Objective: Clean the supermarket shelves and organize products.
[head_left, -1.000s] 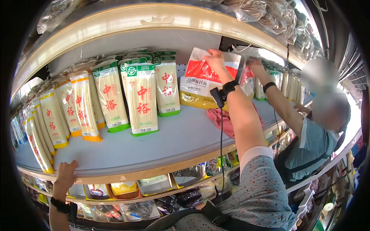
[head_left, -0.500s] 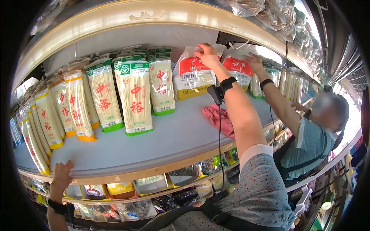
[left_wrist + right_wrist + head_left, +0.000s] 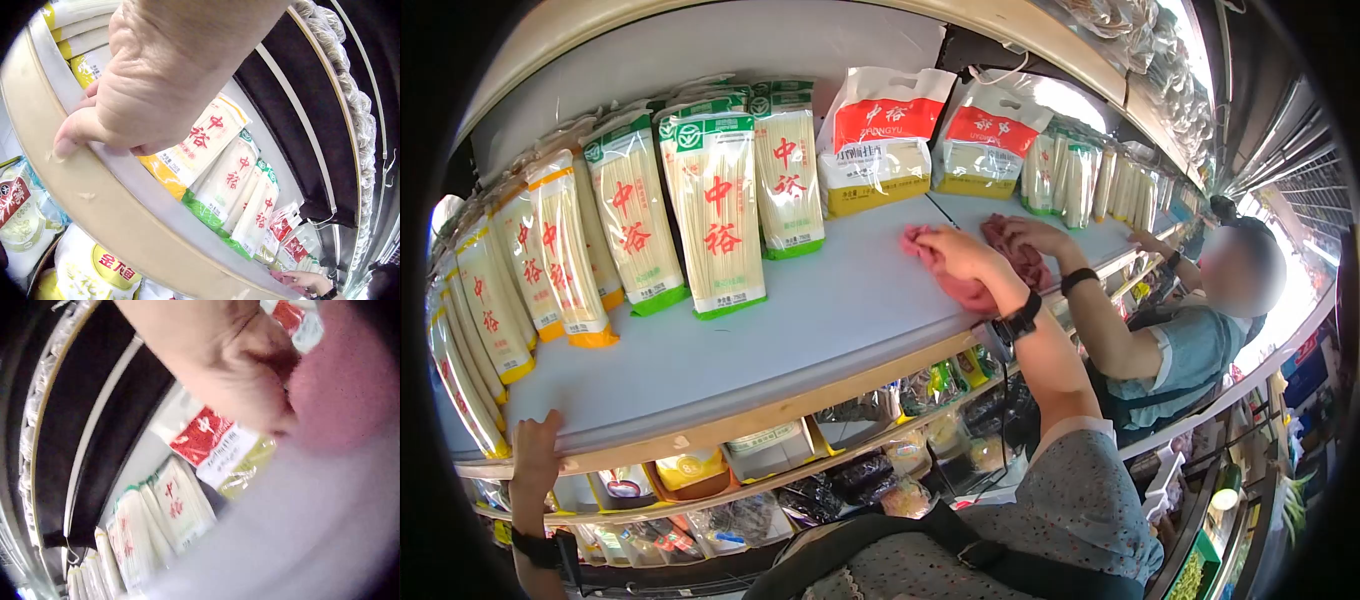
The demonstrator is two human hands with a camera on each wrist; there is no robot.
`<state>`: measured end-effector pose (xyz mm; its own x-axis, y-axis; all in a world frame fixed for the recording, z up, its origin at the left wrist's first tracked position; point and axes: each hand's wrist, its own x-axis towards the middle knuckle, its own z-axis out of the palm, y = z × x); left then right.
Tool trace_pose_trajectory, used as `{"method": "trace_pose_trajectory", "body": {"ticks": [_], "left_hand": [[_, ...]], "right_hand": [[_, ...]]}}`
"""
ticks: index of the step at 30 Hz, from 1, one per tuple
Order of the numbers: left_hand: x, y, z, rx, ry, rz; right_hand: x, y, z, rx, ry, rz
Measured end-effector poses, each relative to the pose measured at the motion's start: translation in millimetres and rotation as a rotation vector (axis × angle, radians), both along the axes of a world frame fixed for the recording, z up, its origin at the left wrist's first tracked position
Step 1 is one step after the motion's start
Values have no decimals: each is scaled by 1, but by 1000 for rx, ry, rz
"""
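At the shelf's front left corner my left hand (image 3: 535,462) grips the edge; in the left wrist view the thumb of this hand (image 3: 150,81) lies on the wooden front (image 3: 94,187), fingers over the top. My right hand (image 3: 962,256) holds a crumpled pink cloth (image 3: 970,292) on the grey shelf (image 3: 830,310). The right wrist view has the cloth (image 3: 344,381) beside the hand (image 3: 225,362), fingertips hidden. Behind it stand two red-and-white noodle bags (image 3: 880,140), (image 3: 988,138), upright and untouched. Green-banded noodle packs (image 3: 715,225) lean left of them.
Orange- and yellow-ended packs (image 3: 490,310) line the shelf's left end. A mirror-like panel at right shows a person (image 3: 1190,350) with a similar cloth. Below are bins of bagged goods (image 3: 770,450); above, plastic-wrapped bundles (image 3: 1175,95).
My right hand has let go of the noodle bag, come down towards the shelf front and taken hold of the pink cloth. The bag now stands back beside the packs. My left hand stays at the edge.
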<state>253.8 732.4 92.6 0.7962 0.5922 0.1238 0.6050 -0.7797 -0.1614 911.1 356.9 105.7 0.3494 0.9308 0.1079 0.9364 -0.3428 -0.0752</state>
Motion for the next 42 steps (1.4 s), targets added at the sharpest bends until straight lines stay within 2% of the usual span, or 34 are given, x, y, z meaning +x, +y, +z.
{"method": "trace_pose_trajectory", "body": {"ticks": [1, 2, 5, 6, 8, 10, 11, 12, 14, 15, 17, 19, 21, 24, 25, 27, 31, 33, 34, 35, 37, 38, 39, 41, 42], "left_hand": [[1, 0, -2, -3, 1, -6], [-1, 0, -3, 23, -11, -28], [-1, -4, 1, 54, -6, -29], [-1, -5, 1, 54, 12, -17], [-4, 0, -2, 39, 5, -16], [-6, 3, -5, 20, -3, -21], [-6, 3, -7, 35, -27, -28], [-6, 2, -8, 52, -51, -36], [-5, -2, -6, 48, -58, -29], [-5, -3, -4, 47, -62, -19], [-5, -3, -4, 50, -62, -6], [-8, 2, -6, 45, -60, 8], [-10, 10, -13, 9, -79, -36], [-8, 11, -12, -3, -63, -44], [-8, 12, -13, -7, -58, -61], [-10, 16, -17, 36, -39, -19], [-15, 24, -22, 32, -43, -63], [-19, 28, -25, 59, -77, -87], [-20, 29, -26, 53, -75, -88], [-21, 31, -25, 32, -74, -101], [-20, 33, -27, 6, -77, -110], [-18, 32, -29, 14, -74, -91], [-18, 31, -30, 26, -67, -72], [-19, 27, -28, 39, -105, -124], [-18, 25, -25, 52, -136, -189]], "right_hand": [[0, 2, 3, 166, -6, -44], [3, 1, 9, 232, -86, -196], [67, 12, -4, 372, -158, -242], [63, 19, -2, 374, -155, -240], [48, 40, 0, -41, -52, -310], [36, 63, -26, 45, -233, 65], [26, 71, -22, -36, 16, 135], [-11, 77, 0, -113, 267, 202], [-49, 78, -5, 0, 228, 510], [-59, 73, 1, 2, 226, 508], [-82, 63, 18, -231, 360, 612], [-90, 43, 38, -313, 278, 715], [-68, 29, 39, -390, 508, 563], [-27, 9, 38, -302, 353, 242], [-18, 10, 42, -348, 233, 155], [-15, 8, 37, -462, 54, -184], [-19, -12, 41, -461, 97, -73], [-21, -35, 50, -431, 208, -12], [-25, -42, 55, -516, 228, -145], [-32, -49, 55, -522, 231, -146], [-46, -58, 51, -422, 27, -285], [-42, -54, 38, -376, 61, -298], [-49, -49, 28, -327, -103, -293], [-51, -30, 25, -328, -14, -181], [-56, -21, 23, -241, 11, -103]]}}
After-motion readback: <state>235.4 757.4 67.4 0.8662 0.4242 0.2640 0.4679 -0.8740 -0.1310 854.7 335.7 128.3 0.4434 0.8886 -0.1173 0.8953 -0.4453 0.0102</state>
